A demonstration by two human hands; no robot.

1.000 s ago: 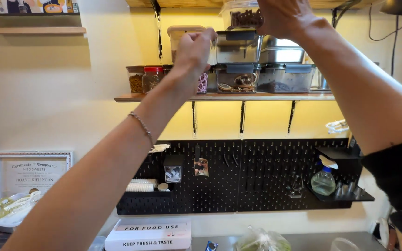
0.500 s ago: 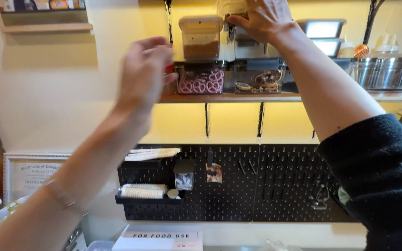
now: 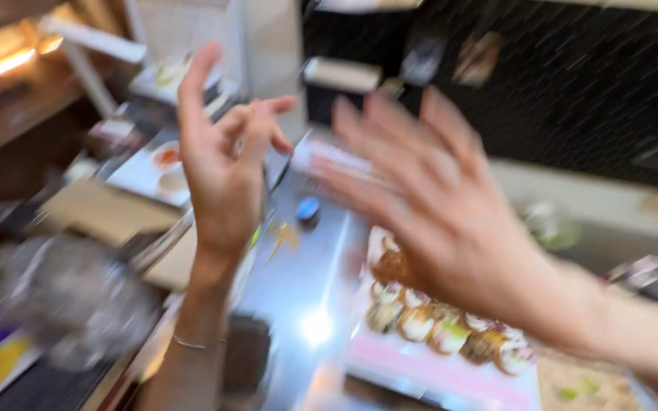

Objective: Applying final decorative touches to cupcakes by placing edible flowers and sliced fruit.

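The view is heavily blurred by motion. My left hand [image 3: 226, 164] is raised upright over the steel counter [image 3: 298, 281], fingers apart and loosely curled, holding nothing. My right hand [image 3: 428, 202] is spread wide in front of the camera, palm open, also holding nothing. Below the right hand lies a pink-edged tray [image 3: 436, 358] carrying several round decorated pastries [image 3: 420, 320]. Neither hand touches the tray or the counter.
A black pegboard [image 3: 573, 84] covers the wall at the back right. A small blue object [image 3: 308, 208] lies on the counter. To the left are a white tray with small bowls [image 3: 154, 167], a brown board [image 3: 100, 213] and a blurred clear container [image 3: 78, 304].
Both hands have come down from the upper shelf with the clear containers. The camera has tilted from the shelf down to the counter and pastry tray. The hands are now spread and hold nothing.
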